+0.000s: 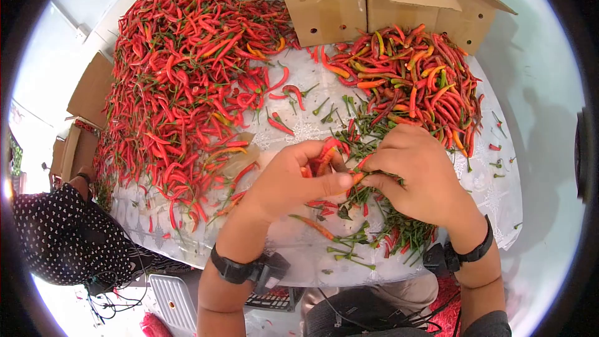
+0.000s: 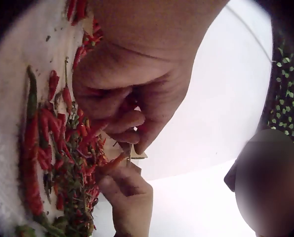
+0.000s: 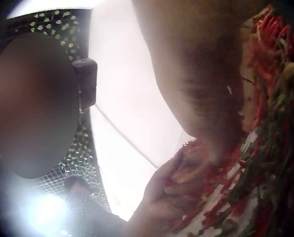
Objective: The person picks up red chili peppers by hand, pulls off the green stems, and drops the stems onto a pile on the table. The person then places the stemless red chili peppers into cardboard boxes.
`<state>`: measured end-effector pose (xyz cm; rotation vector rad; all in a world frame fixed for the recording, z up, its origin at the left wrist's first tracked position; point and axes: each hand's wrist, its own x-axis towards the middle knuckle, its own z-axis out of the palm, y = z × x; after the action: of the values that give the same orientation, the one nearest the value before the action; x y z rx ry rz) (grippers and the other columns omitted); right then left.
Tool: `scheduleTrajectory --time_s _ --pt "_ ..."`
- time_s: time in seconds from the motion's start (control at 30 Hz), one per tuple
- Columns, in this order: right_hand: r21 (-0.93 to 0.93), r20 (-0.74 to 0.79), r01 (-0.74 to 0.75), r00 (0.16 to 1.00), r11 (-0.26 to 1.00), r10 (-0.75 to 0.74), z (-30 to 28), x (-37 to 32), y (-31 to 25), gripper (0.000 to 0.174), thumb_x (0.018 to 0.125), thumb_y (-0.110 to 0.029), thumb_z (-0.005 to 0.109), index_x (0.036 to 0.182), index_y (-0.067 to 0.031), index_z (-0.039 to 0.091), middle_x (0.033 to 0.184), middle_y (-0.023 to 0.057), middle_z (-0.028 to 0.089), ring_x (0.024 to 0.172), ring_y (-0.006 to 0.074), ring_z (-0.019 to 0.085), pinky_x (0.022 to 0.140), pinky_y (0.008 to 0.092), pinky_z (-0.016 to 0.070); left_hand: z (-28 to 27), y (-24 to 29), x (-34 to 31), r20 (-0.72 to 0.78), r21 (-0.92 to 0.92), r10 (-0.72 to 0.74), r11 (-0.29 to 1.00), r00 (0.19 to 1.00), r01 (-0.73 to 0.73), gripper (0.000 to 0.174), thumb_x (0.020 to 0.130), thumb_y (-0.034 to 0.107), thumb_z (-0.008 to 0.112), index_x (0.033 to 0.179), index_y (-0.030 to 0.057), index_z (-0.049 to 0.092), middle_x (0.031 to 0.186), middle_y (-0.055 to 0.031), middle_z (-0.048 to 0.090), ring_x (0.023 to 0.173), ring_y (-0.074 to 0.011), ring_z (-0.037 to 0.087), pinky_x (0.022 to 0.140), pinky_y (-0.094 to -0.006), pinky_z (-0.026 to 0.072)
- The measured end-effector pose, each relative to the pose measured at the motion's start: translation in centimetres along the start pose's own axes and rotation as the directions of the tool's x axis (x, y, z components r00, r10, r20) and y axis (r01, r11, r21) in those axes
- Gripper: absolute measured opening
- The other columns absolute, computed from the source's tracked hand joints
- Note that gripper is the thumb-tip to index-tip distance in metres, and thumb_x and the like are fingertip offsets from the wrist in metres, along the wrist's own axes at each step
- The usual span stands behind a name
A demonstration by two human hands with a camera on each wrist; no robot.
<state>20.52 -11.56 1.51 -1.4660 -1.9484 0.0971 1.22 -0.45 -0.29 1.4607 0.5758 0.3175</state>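
Note:
Fingers of the left hand (image 1: 290, 178) curl round a few red chilies (image 1: 326, 153), with the thumb pointing toward the other hand. Thumb and forefinger of the right hand (image 1: 417, 178) pinch an orange-red chili (image 1: 360, 168) right at the left thumb's tip. The left wrist view also has this pinched chili (image 2: 112, 164) between the two hands. Beneath the hands lies a heap of green chili stems (image 1: 405, 228) with a few red pieces mixed in. The right wrist view is blurred, and its forearm covers most of the right fingers.
A tall pile of red chilies with stems (image 1: 181, 81) fills the table's left side. A smaller pile, mostly stemless (image 1: 430, 87), lies at the back right before open cardboard boxes (image 1: 331, 6). Another person in a patterned garment (image 1: 62, 231) is at the left edge.

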Motion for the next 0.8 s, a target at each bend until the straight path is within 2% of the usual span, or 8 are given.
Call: scheduleTrajectory --time_s 0.1,0.2,0.3,0.5,0.6,0.7,0.8 --pt "0.027 -0.035 0.033 0.999 0.999 -0.032 0.5 0.0 -0.1 0.013 0.067 -0.014 0.072 0.075 -0.0084 0.063 0.073 0.0058 0.057 0.075 0.0270 0.055 0.068 0.0396 0.0437 0.4 0.2 -0.2 0.125 -0.006 -0.119 0.993 0.985 0.121 0.024 0.083 0.013 0.072 0.102 -0.0003 0.064 0.088 0.0008 0.063 0.074 -0.0032 0.055 0.064 -0.0200 0.0460" --pt "-0.018 -0.046 0.043 0.998 0.999 -0.044 0.7 -0.2 -0.2 0.013 0.068 -0.013 0.072 0.075 -0.0084 0.063 0.072 0.0054 0.056 0.074 0.0267 0.055 0.067 0.0389 0.0438 0.4 -0.7 0.1 0.080 -0.080 -0.088 0.992 0.993 0.095 0.022 0.084 0.014 0.072 0.100 -0.0009 0.065 0.087 0.0008 0.064 0.074 -0.0038 0.056 0.066 -0.0207 0.0473" --pt "0.025 0.001 0.026 1.000 0.999 -0.026 0.5 -0.1 -0.2 0.016 0.066 -0.008 0.074 0.079 -0.0085 0.065 0.075 0.0063 0.059 0.074 0.0274 0.056 0.068 0.0383 0.0443 0.3 -0.1 0.0 0.129 -0.103 -0.067 0.991 0.989 0.081 0.020 0.087 0.016 0.069 0.097 -0.0006 0.065 0.081 0.0011 0.062 0.072 -0.0028 0.054 0.065 -0.0201 0.0461" --pt "0.310 0.057 -0.011 0.998 0.951 -0.007 0.2 0.0 0.0 0.014 0.069 -0.006 0.073 0.080 -0.0070 0.064 0.073 0.0060 0.057 0.073 0.0273 0.055 0.067 0.0372 0.0435 0.0 0.2 -0.3 0.287 -0.098 -0.022 0.994 0.958 0.052 0.016 0.090 0.016 0.066 0.094 0.0006 0.065 0.078 0.0049 0.059 0.071 -0.0020 0.050 0.062 -0.0200 0.0416" --pt "0.483 0.115 -0.072 0.993 0.873 0.019 0.3 0.1 0.1 0.010 0.073 -0.008 0.070 0.076 -0.0059 0.061 0.070 0.0079 0.055 0.073 0.0289 0.054 0.068 0.0378 0.0426 -0.2 0.2 -0.6 0.315 -0.117 0.017 0.993 0.949 0.021 0.016 0.090 0.018 0.066 0.091 0.0014 0.064 0.076 0.0062 0.056 0.070 -0.0017 0.047 0.061 -0.0196 0.0387" --pt "0.581 0.171 -0.135 0.984 0.803 0.042 0.6 0.1 0.2 0.008 0.075 -0.008 0.069 0.077 -0.0056 0.061 0.072 0.0077 0.055 0.073 0.0271 0.054 0.070 0.0366 0.0426 -0.1 0.7 -0.8 0.304 -0.105 0.019 0.994 0.953 0.013 0.016 0.090 0.017 0.066 0.090 0.0020 0.064 0.076 0.0064 0.055 0.070 -0.0016 0.046 0.061 -0.0193 0.0373" --pt "0.656 0.198 -0.149 0.980 0.740 0.023 1.2 0.0 0.9 0.008 0.081 -0.010 0.067 0.080 -0.0045 0.061 0.074 0.0042 0.057 0.071 0.0186 0.054 0.068 0.0328 0.0422 -0.4 0.6 -0.9 0.318 -0.133 0.020 0.991 0.948 0.023 0.015 0.090 0.017 0.066 0.092 0.0026 0.065 0.077 0.0061 0.057 0.070 -0.0016 0.047 0.061 -0.0193 0.0386"
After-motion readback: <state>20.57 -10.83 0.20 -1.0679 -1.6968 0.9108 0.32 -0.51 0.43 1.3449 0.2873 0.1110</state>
